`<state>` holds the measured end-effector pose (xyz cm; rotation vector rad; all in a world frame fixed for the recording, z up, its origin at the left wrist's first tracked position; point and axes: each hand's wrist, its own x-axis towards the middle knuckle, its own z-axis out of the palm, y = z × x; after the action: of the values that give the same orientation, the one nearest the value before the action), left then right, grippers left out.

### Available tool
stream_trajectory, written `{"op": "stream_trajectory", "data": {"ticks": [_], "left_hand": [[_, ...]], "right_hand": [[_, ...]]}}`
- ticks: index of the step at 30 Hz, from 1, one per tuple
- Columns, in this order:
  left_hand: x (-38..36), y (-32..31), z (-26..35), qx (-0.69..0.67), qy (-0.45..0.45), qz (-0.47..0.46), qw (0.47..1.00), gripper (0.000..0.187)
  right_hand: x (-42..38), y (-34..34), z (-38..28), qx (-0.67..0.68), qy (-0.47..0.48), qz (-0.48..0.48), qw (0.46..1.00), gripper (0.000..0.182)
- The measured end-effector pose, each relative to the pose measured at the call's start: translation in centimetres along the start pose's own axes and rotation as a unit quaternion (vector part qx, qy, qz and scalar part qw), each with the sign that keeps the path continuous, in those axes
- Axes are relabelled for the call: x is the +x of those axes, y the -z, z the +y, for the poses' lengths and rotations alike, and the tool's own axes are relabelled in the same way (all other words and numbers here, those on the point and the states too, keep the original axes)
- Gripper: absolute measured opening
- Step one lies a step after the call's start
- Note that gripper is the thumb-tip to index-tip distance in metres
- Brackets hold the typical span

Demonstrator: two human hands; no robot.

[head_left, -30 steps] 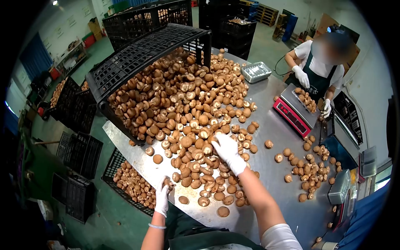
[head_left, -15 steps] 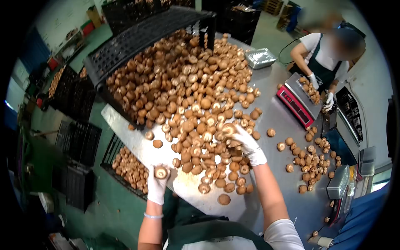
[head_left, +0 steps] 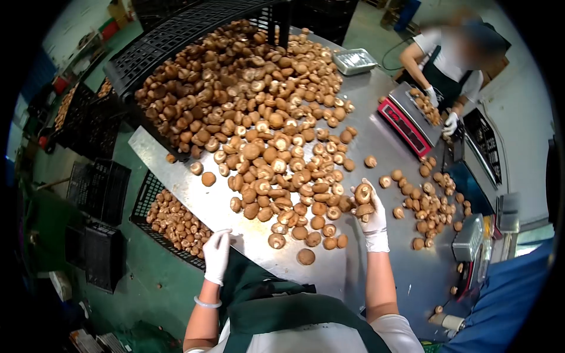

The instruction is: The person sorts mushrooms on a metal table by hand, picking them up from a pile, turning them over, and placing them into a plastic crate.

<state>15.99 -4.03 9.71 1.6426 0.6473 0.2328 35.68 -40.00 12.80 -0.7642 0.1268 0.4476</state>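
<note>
White gloves cover both hands. My right hand (head_left: 374,220) holds two mushrooms (head_left: 363,201) in its fingers, just right of the loose mushrooms (head_left: 276,170) spread over the metal table (head_left: 329,279). My left hand (head_left: 216,256) is at the table's left edge, beside a black crate (head_left: 141,203) of small mushrooms (head_left: 176,223); its fingers are curled together, and whatever they may hold is hidden. A large tipped black crate (head_left: 188,38) lies at the back of the table, with a big heap of mushrooms (head_left: 218,82) coming out of it.
Across the table a co-worker (head_left: 450,70) in white gloves handles mushrooms on a red scale (head_left: 405,127). A second group of mushrooms (head_left: 432,203) lies at the right. A clear tray (head_left: 354,61) sits at the back edge, another clear container (head_left: 468,238) at the right.
My right hand has moved right from the pile and turned up, showing two mushrooms. My left hand has moved slightly down and left; the mushroom seen in it is no longer visible. The view has shifted.
</note>
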Motion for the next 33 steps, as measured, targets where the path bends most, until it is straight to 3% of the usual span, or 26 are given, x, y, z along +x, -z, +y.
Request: {"op": "stream_trajectory", "data": {"ticks": [1, 2, 4, 6, 8, 11, 12, 13, 14, 15, 17, 18, 20, 22, 25, 29, 30, 33], "left_hand": [[-0.2, -1.3, 1.4, 0.153, -0.128, -0.012, 0.980, 0.013], [-0.1, -2.6, 1.0, 0.220, -0.240, -0.025, 0.945, 0.021], [-0.7, -4.9, 2.7, 0.357, -0.280, -0.115, 0.884, 0.035], [-0.8, -7.3, 2.1, 0.392, -0.322, -0.141, 0.850, 0.044], [-0.9, -8.4, 0.1, 0.402, -0.312, -0.160, 0.846, 0.040], [-0.5, -8.0, -2.0, 0.212, -0.241, -0.191, 0.928, 0.025], [-0.6, -7.5, -2.2, 0.099, -0.082, -0.254, 0.959, 0.022], [-0.4, -6.7, -2.4, -0.021, 0.071, -0.295, 0.952, 0.025], [-0.2, -6.2, -2.6, -0.141, 0.222, -0.324, 0.909, 0.027], [-0.5, -6.1, -1.7, -0.139, 0.220, -0.323, 0.910, 0.027], [-1.5, -6.0, 1.0, -0.346, 0.296, -0.311, 0.834, 0.034], [-1.5, -6.1, 1.1, -0.343, 0.293, -0.310, 0.837, 0.034], [-1.5, -6.3, 0.7, -0.451, 0.313, -0.341, 0.763, 0.038], [-1.3, -6.5, 0.6, -0.465, 0.316, -0.334, 0.757, 0.037], [-1.7, -7.1, 1.9, -0.436, 0.336, -0.266, 0.791, 0.037], [-2.9, -9.3, 2.4, -0.312, 0.261, -0.309, 0.860, 0.034], [-2.8, -10.0, 2.2, -0.266, 0.228, -0.316, 0.882, 0.033], [-2.5, -8.5, 5.0, -0.097, 0.138, -0.329, 0.929, 0.031]], "right_hand": [[-1.5, -1.1, -0.2, -0.094, 0.033, 0.026, 0.995, 0.047], [-2.5, -1.6, -0.2, -0.186, 0.065, 0.049, 0.979, 0.048], [-4.4, -1.3, 0.6, -0.192, 0.063, 0.046, 0.978, 0.050], [-6.4, -2.1, 1.6, -0.189, 0.017, 0.044, 0.981, 0.044], [-7.5, -1.4, 3.1, -0.195, -0.008, 0.035, 0.980, 0.045], [-8.4, -1.5, 5.1, -0.222, -0.017, -0.013, 0.975, 0.046], [-8.4, -1.5, 5.7, -0.247, -0.017, -0.032, 0.968, 0.044], [-8.3, -1.6, 6.2, -0.273, -0.016, -0.051, 0.961, 0.043], [-8.7, -1.8, 6.9, -0.252, -0.034, -0.062, 0.965, 0.043], [-8.5, -2.5, 7.4, -0.279, -0.035, -0.065, 0.957, 0.040], [-8.2, -4.3, 7.8, -0.323, -0.025, -0.098, 0.941, 0.034], [-7.8, -4.5, 8.5, -0.324, -0.053, -0.095, 0.940, 0.034], [-7.5, -5.0, 9.5, -0.345, -0.037, -0.104, 0.932, 0.033], [-7.1, -5.2, 10.0, -0.364, -0.016, -0.092, 0.927, 0.033], [-6.8, -5.6, 10.3, -0.324, 0.015, -0.072, 0.943, 0.037], [-7.5, -8.3, 10.4, -0.549, 0.132, -0.114, 0.817, 0.057], [-7.2, -7.4, 11.1, -0.566, 0.134, -0.127, 0.804, 0.052], [-7.5, -6.4, 11.6, -0.467, -0.021, -0.101, 0.878, 0.043]]}}
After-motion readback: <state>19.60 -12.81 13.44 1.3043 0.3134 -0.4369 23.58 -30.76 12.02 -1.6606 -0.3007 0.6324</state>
